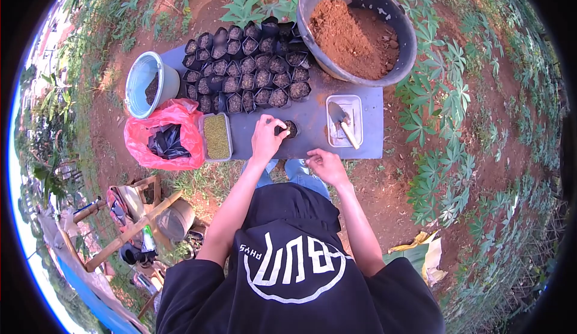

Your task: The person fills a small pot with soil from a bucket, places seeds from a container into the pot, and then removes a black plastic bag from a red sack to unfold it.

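Note:
A single small black plastic planting bag (291, 130) filled with dark soil stands near the front middle of the table. My left hand (267, 137) is at its left side, fingers pinched on what looks like the bag's dark rim. To the right and nearer my body, my right hand (326, 166) hovers by the table's front edge, fingers loosely bent and apart, holding nothing that I can see. A hand trowel (340, 118) with a wooden handle rests in a clear plastic tray (332, 139). Several rows of soil-filled black bags (247, 81) stand behind my left hand.
A large dark tub (409, 51) of reddish soil sits at the back right. Along the left are a light blue bucket (170, 85), a red plastic bag (137, 136) with black bags inside, and a container of small green seeds (217, 137). Leafy plants (442, 88) flank the grey table (372, 118).

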Tool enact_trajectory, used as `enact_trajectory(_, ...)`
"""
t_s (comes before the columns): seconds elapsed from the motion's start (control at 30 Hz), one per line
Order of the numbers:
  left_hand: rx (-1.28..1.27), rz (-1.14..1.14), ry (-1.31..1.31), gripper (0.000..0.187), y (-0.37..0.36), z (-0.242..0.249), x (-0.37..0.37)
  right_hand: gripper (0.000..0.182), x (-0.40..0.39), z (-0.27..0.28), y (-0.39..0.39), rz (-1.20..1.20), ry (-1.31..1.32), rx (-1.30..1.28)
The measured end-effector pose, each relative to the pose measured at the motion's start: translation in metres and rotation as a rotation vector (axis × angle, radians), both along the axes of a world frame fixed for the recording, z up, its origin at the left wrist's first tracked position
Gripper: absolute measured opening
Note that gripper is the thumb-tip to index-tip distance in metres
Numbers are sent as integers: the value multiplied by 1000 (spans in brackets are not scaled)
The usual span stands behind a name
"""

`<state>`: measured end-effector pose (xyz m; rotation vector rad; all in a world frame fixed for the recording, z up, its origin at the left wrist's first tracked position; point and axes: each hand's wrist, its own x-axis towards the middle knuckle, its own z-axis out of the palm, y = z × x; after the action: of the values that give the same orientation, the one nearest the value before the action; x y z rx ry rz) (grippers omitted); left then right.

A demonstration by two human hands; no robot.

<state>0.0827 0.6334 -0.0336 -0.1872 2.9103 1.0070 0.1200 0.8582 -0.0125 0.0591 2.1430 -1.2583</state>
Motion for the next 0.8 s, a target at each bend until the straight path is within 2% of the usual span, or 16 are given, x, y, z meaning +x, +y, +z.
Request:
enact_trajectory(0.27, 101, 43, -144, 35, 2, 4, -1, 34, 4, 0, 9, -35, -20, 16)
enact_trajectory(0.37, 79, 42, -153, 43, 5, 5, -2, 34, 7, -2, 8, -34, -25, 19)
enact_trajectory(0.47, 176, -1, -138, 52, 1, -5, -1, 34, 5, 2, 7, -41, -50, 17)
enact_trajectory(0.6, 421, 29, -238, 68, -1, 4, 0, 38, 0, -5, 0, -98, 16, -2)
enact_trajectory(0.67, 469, -8, -233, 75, -3, 1, 5, 39, -4, -11, -8, -138, 44, 7)
enact_trajectory(0.77, 439, -81, -242, 87, -5, -14, 4, 38, -16, -12, -9, -235, 216, 109)
enact_trajectory(0.8, 424, -79, -268, 86, -4, -16, 3, 38, -18, -12, -5, -253, 296, 218)
